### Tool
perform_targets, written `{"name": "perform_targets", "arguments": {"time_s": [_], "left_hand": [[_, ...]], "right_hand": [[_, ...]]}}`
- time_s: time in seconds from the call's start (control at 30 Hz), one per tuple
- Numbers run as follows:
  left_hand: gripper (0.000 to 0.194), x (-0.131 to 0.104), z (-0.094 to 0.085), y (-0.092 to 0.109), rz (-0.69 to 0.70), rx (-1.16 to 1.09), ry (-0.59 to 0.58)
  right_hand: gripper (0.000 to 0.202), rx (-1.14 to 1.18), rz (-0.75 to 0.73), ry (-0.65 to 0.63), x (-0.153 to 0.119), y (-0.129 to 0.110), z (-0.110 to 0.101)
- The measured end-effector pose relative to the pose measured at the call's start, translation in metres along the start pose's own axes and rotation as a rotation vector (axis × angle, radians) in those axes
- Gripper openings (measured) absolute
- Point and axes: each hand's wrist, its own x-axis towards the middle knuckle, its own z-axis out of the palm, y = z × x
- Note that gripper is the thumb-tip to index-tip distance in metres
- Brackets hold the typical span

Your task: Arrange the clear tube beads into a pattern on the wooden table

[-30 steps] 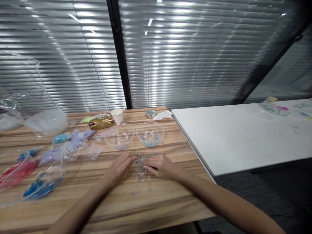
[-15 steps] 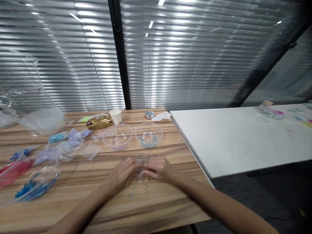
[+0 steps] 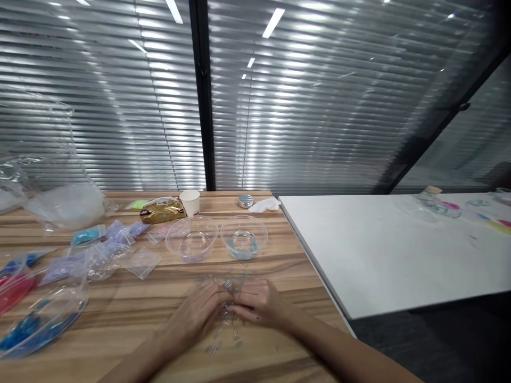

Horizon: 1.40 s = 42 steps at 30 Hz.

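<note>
Pieces [image 3: 213, 349] on table [image 3: 287, 340], before bowls [image 3: 257, 236]

Bright bands of glare run across the blinds [image 3: 287, 106], with hard white streaks of light near the top. Soft light falls on the wooden table [image 3: 287, 266], and shadows lie dark along the forearms. The left hand [image 3: 199, 308] and right hand [image 3: 257, 303] look blurred, while the wide view stretches sideways and dims toward the right corners

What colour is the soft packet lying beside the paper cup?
The packet is shiny gold; the head view shows it best.
</note>
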Motion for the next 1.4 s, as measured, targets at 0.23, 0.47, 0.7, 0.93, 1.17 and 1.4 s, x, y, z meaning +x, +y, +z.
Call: {"name": "perform_targets", "arguments": {"time_s": [0.23, 0.47, 0.7, 0.93, 1.17, 1.4], "left_hand": [[0.024, 0.0011, 0.0022, 0.0008, -0.025, -0.040, 0.004], [0.023, 0.0019, 0.0032, 0.0016, -0.024, -0.070, -0.020], [0.021, 0.0009, 0.0034, 0.0035, -0.072, -0.139, -0.087], [0.022, 0.0052, 0.0019, 0.0048, -0.023, -0.101, -0.095], [0.024, 0.0066, 0.0060, 0.0058, 0.003, -0.055, -0.044], [0.021, 0.0052, 0.0100, 0.0018, -0.019, -0.122, -0.040]], "right_hand": [[0.021, 0.043, 0.006, 0.005, -0.0005, -0.0005, 0.0024], [0.030, 0.069, 0.003, 0.006, 0.0048, -0.0012, -0.0003], [0.026, 0.041, 0.020, -0.059, -0.0004, -0.0034, -0.0002], [0.028, 0.072, 0.014, -0.028, 0.0014, -0.0042, -0.0030], [0.031, 0.091, 0.047, -0.034, -0.0021, -0.0014, 0.0002], [0.029, 0.114, 0.095, -0.044, -0.0033, 0.0014, -0.0002]]}}
